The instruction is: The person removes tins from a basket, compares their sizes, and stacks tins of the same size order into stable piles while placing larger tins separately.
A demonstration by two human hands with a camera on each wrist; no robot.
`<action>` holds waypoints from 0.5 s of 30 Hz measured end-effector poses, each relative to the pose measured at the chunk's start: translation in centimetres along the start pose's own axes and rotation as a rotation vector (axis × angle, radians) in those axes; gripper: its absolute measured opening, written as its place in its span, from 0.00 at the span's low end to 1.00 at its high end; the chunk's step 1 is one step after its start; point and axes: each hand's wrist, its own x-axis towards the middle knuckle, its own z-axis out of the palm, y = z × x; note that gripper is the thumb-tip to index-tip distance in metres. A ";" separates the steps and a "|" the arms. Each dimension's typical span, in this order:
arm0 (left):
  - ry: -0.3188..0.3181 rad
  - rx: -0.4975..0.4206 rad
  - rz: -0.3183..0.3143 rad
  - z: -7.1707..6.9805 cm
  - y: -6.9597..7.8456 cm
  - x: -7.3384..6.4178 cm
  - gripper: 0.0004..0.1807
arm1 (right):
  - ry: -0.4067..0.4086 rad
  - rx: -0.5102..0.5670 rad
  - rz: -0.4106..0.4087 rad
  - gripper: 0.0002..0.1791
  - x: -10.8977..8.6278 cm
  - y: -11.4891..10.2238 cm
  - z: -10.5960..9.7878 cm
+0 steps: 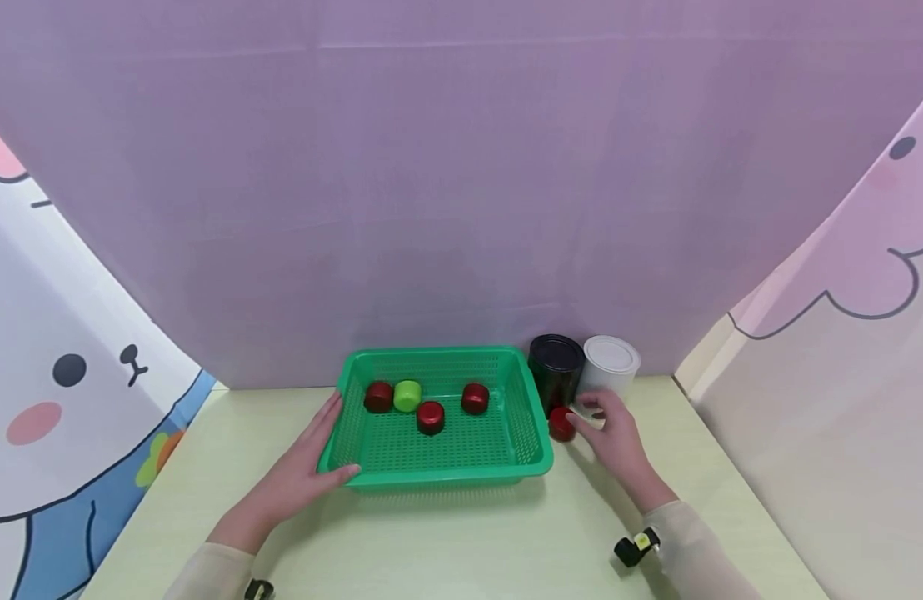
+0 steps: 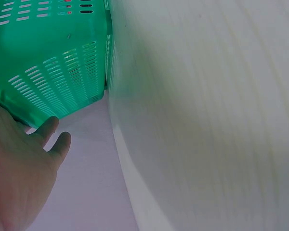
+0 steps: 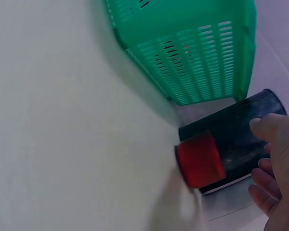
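A green perforated plastic basket (image 1: 454,477) stands on the table with several small red cylinders inside, such as one red cylinder (image 1: 430,418), and one lime-green cylinder (image 1: 407,397). My left hand (image 1: 300,475) rests at the basket's left side, fingers stretched along the rim and thumb over the front corner. Right of the basket, another red cylinder (image 3: 201,160) stands on the table in front of a black can (image 3: 241,137). Close beside that cylinder is my right hand (image 1: 615,437), thumb and fingers spread apart; the right wrist view shows a gap between them and the cylinder.
A white can (image 1: 611,357) with a lid stands right of the black can, partly behind my right hand. The pale table (image 1: 461,550) meets a purple cloth wall (image 1: 461,200) at the back. Printed panels flank both sides.
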 end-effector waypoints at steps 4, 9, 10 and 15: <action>-0.003 -0.002 -0.001 0.0 0.0 0.0 0.59 | 0.020 0.008 -0.037 0.15 0.7 -0.9 -0.4; -0.002 -0.003 0.001 0.0 -0.1 0.1 0.59 | 0.019 0.015 -0.076 0.13 1.8 -2.3 -0.6; -0.001 -0.002 0.002 0.0 -0.1 0.1 0.59 | 0.014 0.022 -0.087 0.13 2.1 -2.7 -0.6; -0.001 -0.007 0.001 0.0 0.0 0.0 0.60 | -0.051 0.068 -0.122 0.13 3.7 -5.1 -0.3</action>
